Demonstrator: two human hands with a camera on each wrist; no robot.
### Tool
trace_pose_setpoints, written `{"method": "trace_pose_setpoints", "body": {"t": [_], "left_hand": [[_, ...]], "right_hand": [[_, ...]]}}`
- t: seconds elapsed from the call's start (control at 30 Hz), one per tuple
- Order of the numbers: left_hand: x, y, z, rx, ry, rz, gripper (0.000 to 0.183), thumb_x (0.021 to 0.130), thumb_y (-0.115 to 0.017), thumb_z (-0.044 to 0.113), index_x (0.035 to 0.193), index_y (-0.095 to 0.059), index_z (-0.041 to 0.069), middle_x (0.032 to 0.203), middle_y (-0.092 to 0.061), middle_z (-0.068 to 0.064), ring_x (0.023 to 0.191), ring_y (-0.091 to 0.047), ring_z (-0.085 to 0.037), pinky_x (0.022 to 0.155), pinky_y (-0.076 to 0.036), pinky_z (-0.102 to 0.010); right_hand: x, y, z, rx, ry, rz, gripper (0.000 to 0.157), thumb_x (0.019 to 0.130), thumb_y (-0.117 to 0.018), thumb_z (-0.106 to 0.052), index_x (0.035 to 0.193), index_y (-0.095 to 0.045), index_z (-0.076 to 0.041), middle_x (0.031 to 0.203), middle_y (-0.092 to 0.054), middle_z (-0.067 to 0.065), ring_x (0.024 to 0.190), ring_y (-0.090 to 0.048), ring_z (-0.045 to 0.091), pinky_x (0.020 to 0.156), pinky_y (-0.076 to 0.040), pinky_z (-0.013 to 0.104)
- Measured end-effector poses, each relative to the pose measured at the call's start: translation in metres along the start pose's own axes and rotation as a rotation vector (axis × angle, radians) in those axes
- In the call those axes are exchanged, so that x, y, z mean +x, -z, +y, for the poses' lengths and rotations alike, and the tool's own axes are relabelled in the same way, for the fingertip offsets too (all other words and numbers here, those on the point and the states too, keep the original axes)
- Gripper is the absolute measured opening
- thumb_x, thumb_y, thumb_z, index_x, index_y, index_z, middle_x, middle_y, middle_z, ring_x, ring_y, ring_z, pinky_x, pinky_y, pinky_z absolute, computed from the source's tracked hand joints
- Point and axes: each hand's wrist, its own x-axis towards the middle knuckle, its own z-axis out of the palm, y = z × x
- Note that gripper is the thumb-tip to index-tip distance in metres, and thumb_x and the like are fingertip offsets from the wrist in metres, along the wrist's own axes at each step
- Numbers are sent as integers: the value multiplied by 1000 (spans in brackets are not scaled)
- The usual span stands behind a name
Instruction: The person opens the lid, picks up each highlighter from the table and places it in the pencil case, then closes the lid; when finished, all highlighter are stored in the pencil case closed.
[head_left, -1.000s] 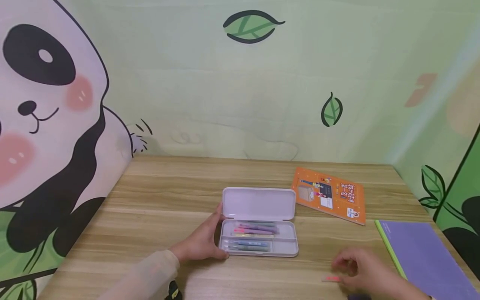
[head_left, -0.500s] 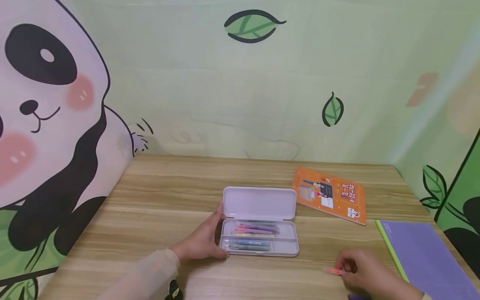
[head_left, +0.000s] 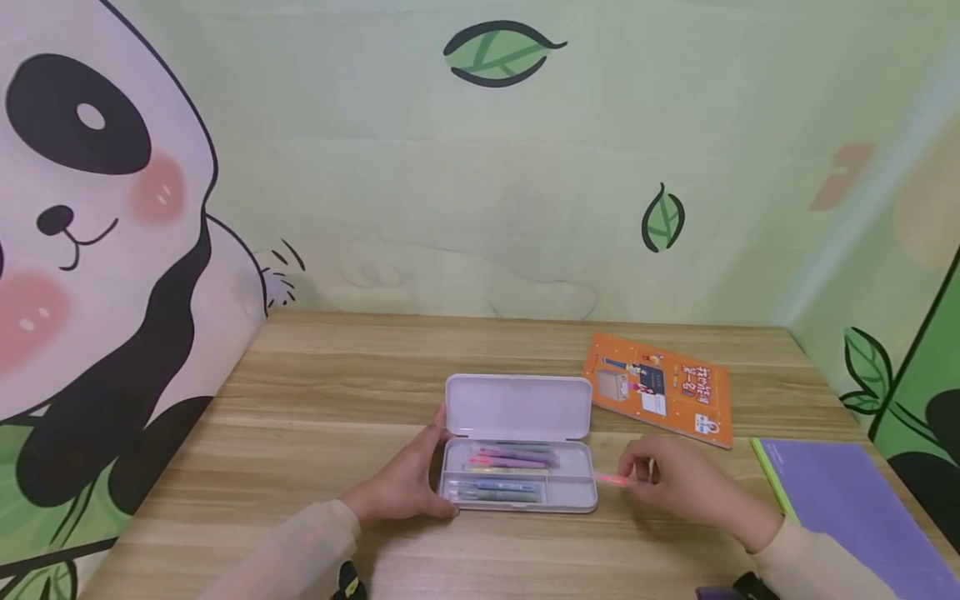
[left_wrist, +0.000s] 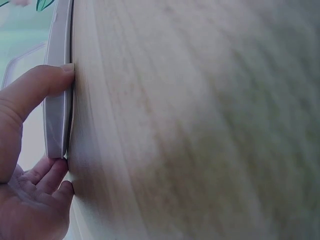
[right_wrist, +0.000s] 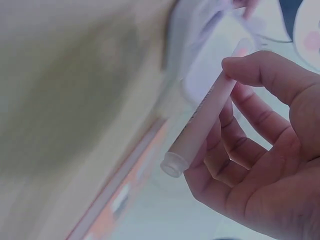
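Observation:
An open white pencil case [head_left: 572, 497] lies on the table with its lid raised at the back. Several pens [head_left: 513, 459] lie in its two left compartments. My left hand [head_left: 401, 475] holds the case by its left end; in the left wrist view the thumb [left_wrist: 47, 82] presses the front wall and the fingers reach round the end. Just right of the case, my right hand [head_left: 671, 479] pinches a pale pen [right_wrist: 200, 120] with a pink part toward its far end, pointing left at the case's right edge. In the right wrist view the thumb covers part of the barrel.
An orange booklet [head_left: 660, 387] lies behind and right of the case. A purple notebook [head_left: 847, 500] with a green spine is at the right. A small dark purple item [head_left: 716, 593] shows at the bottom edge. A panda-printed backdrop [head_left: 360, 167] stands behind the table.
My right hand has lifted the pen off the table's front right and carried it left and farther back, up to the pencil case. The left hand has stayed on the case.

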Motion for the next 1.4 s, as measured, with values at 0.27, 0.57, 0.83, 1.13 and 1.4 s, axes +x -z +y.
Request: {"method": "trace_pose_setpoints", "body": {"t": [0.27, 0.57, 0.83, 1.13, 1.4], "left_hand": [[-1, -1, -1, 3, -5, 8, 136, 57, -90, 9, 154, 5, 1, 130, -52, -7, 120, -47, -19, 114, -27, -48], [-1, 0, -1, 11, -5, 17, 136, 56, -90, 9, 154, 4, 1, 131, -51, -8, 120, -47, -21, 113, -27, -48], [-1, 0, -2, 13, -9, 11, 135, 57, -90, 11, 154, 4, 1, 132, -51, -9, 122, -46, -20, 113, -28, -47], [-1, 1, -1, 8, -5, 5, 135, 58, -90, 14, 155, 3, 4, 134, -51, -7, 122, -46, -18, 113, -28, -45], [-1, 1, -3, 27, -37, 12, 134, 58, -90, 14, 154, 3, 1, 133, -51, -8, 120, -47, -19, 112, -30, -41]], "right_hand": [[38, -7, -37, 29, 68, -11, 18, 75, -72, -4, 81, -65, -19, 69, -53, -7, 63, -47, 7, 56, -41, 20], [74, -28, -62, 81, 129, -40, 13, 76, -72, -3, 80, -66, -14, 68, -54, -2, 64, -48, 11, 56, -40, 19], [92, -54, -81, 60, 181, -54, 9, 72, -71, -3, 76, -68, -10, 63, -53, 0, 61, -41, 2, 56, -35, 17], [105, -83, -91, 77, 160, -116, 7, 72, -72, -4, 77, -71, -9, 60, -48, -9, 60, -41, 2, 55, -36, 18], [107, -95, -92, 30, 152, -91, 13, 71, -77, -6, 83, -71, -7, 69, -59, 1, 65, -45, 4, 60, -40, 19]]}}
